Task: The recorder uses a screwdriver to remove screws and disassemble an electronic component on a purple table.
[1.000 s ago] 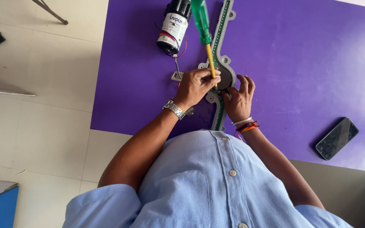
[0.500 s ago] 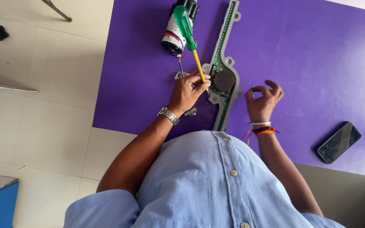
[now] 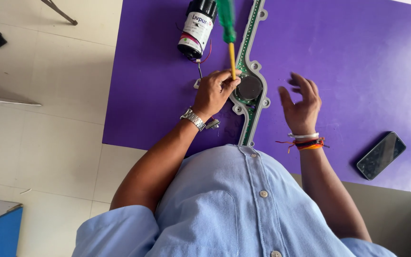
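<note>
My left hand, with a metal watch on its wrist, grips a screwdriver that has a green handle and a yellow shaft. The tip is down at the edge of a long grey frame with a green strip and a round black disc in its middle. My right hand hovers to the right of the frame with its fingers spread, holding nothing. It wears thread bands at the wrist.
A black cylindrical motor with a white label and thin wires lies on the purple table beyond my left hand. A dark phone lies at the near right. A small metal piece sits by my left wrist. Tiled floor lies to the left.
My right hand has left the grey frame, moved to the right and spread its fingers. My left hand keeps the screwdriver at the frame.
</note>
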